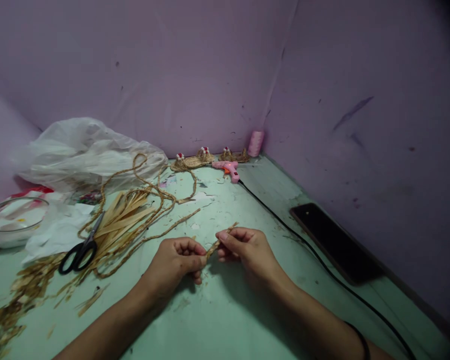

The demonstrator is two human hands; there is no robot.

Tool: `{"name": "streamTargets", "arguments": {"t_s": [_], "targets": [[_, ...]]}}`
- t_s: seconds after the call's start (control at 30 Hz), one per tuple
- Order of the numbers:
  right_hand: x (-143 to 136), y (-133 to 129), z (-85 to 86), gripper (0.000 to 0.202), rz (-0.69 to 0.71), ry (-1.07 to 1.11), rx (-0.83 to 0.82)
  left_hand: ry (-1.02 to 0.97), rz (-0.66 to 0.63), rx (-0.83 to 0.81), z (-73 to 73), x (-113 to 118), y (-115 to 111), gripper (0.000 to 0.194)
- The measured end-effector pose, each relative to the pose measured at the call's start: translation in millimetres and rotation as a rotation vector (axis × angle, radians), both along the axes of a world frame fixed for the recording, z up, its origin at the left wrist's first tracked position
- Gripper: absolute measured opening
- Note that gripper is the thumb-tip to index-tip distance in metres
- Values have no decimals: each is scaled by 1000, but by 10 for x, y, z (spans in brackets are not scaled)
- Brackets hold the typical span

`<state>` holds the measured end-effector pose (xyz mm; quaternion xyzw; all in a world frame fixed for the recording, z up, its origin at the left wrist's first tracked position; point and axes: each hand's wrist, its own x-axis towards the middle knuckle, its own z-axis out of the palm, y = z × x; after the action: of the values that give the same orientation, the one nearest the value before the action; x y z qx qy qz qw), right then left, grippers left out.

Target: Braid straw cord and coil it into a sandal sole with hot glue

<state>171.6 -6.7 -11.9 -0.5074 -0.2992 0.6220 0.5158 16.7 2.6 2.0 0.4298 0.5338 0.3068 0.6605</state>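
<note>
The person's left hand (180,260) is pinching one end of a short twisted straw piece (213,248) between thumb and fingers, while the right hand (247,250) is gripping it nearer the other end, the paired grips seemingly steadying so thin a thing. It is hanging above the green tabletop (195,327), between the hands. Scissors (84,250) are lying leftward, probably for easy reach; the glue gun (228,169) is resting farther back, perhaps sparing the fingers its nozzle. The piece's long axis is running diagonally, its free tip pointing away and rightward.
</note>
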Motion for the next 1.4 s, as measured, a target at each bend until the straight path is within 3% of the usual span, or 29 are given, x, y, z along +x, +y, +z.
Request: {"name": "streamTargets", "arguments": {"t_s": [0.13,0.3,0.5,0.7,0.97,1.03,1.23,1.4], "targets": [[-19,-18,-23,32,-33,31,21,-55,-39,-21,-6,-8,15,31],[-39,-47,0,31,-21,105,22,-5,-157,50,29,-32,-17,18],[5,5,16,33,61,266,-62,73,-88,233,37,-35,-27,16],[49,16,28,28,101,315,-86,225,-42,558,4,-73,36,4],[93,23,58,30,288,334,-62,437,-131,1110,-114,-248,84,24],[119,29,56,29,340,336,-76,483,-165,1175,-159,-299,71,27],[149,28,21,25,438,326,-133,525,-219,1148,-262,-418,36,31],[125,12,10,22,487,328,-163,627,-379,1424,-309,-485,89,38]]}}
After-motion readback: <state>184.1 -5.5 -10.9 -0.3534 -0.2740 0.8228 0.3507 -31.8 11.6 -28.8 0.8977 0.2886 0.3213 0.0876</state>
